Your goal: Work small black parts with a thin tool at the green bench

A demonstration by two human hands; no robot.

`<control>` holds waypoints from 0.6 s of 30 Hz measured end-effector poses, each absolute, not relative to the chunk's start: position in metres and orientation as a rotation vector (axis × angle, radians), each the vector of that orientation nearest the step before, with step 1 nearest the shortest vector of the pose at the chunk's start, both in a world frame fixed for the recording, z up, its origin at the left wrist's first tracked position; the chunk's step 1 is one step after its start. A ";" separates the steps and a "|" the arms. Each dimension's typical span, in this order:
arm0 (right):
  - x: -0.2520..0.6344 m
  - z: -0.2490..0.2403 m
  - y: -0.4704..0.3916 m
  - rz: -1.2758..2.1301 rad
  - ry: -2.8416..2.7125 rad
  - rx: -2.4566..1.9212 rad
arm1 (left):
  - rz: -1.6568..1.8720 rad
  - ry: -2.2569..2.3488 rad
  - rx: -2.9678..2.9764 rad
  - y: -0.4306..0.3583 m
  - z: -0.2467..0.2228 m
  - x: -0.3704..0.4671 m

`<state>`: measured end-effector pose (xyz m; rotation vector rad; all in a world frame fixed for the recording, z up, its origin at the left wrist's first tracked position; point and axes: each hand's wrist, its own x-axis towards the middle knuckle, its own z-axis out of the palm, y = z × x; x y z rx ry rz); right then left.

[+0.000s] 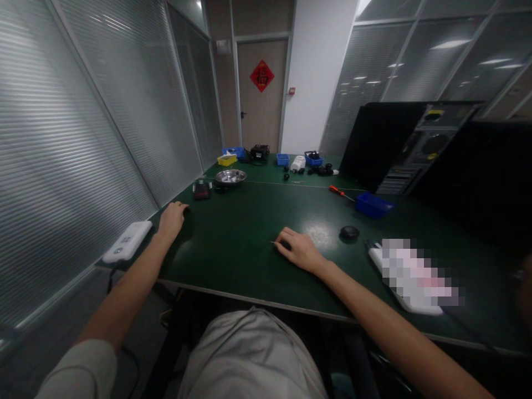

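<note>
My left hand point(171, 219) rests near the left edge of the green table, its fingers loosely bent and nothing visible in them. Ahead of it lie a small dark box-like item point(202, 191) and a round metal dish point(231, 177) with small bits inside. My right hand point(300, 250) is low over the middle of the table, thumb and fingers pinched together. A thin pale tip point(272, 242) sticks out to the left of the pinch; the rest of that piece is hidden. A black computer mouse point(349, 232) lies to the right of this hand.
A red-handled screwdriver point(338, 192) leans toward a blue bin point(373, 205). More bins, like the yellow tray point(226, 160), line the back. A computer case point(430, 147) stands right. White devices flank me: one at left point(128, 241), one at right point(390, 282), partly pixelated.
</note>
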<state>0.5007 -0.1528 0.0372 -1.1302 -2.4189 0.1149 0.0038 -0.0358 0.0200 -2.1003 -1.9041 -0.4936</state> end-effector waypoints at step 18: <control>0.501 0.036 -0.151 0.125 -2.434 -1.140 | -0.472 -1.959 -2.032 -0.035 0.018 0.002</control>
